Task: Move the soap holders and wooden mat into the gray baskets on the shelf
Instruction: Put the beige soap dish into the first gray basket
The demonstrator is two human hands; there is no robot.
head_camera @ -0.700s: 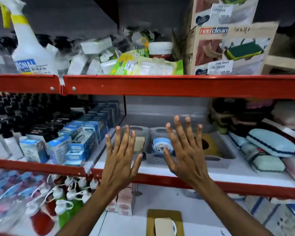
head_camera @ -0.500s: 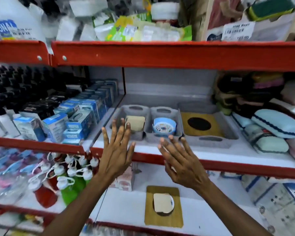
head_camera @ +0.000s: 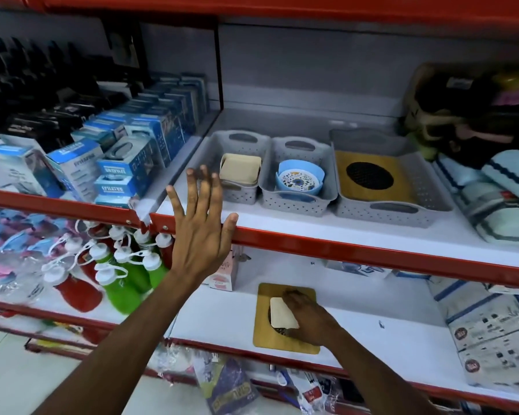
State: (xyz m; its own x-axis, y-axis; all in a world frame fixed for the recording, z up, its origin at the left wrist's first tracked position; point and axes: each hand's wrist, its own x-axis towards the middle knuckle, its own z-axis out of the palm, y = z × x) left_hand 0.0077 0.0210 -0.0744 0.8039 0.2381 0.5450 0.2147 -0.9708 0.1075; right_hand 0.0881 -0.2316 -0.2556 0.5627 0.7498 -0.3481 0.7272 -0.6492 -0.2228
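On the lower shelf a wooden mat (head_camera: pixel 264 333) lies flat with a cream soap holder (head_camera: pixel 282 313) on its dark round centre. My right hand (head_camera: pixel 310 320) curls around the right side of that holder. My left hand (head_camera: pixel 203 235) is raised with fingers spread, in front of the red edge of the upper shelf, holding nothing. Three gray baskets stand on the upper shelf. The left basket (head_camera: pixel 219 142) holds a cream soap holder (head_camera: pixel 240 169). A blue soap holder (head_camera: pixel 300 178) sits in the middle basket (head_camera: pixel 294 203). Another wooden mat (head_camera: pixel 402 187) fills the large basket (head_camera: pixel 381 217).
A red shelf rail (head_camera: pixel 342 250) runs between the two levels. Blue boxes (head_camera: pixel 120 166) stand left of the baskets, folded towels (head_camera: pixel 501 187) to their right. Green and red bottles (head_camera: pixel 117 280) crowd the lower left, packaged goods (head_camera: pixel 492 330) the lower right.
My view has tilted downward. My right hand dropped from the upper shelf edge to the lower shelf and closed around the cream soap holder. My left hand stays raised and spread.
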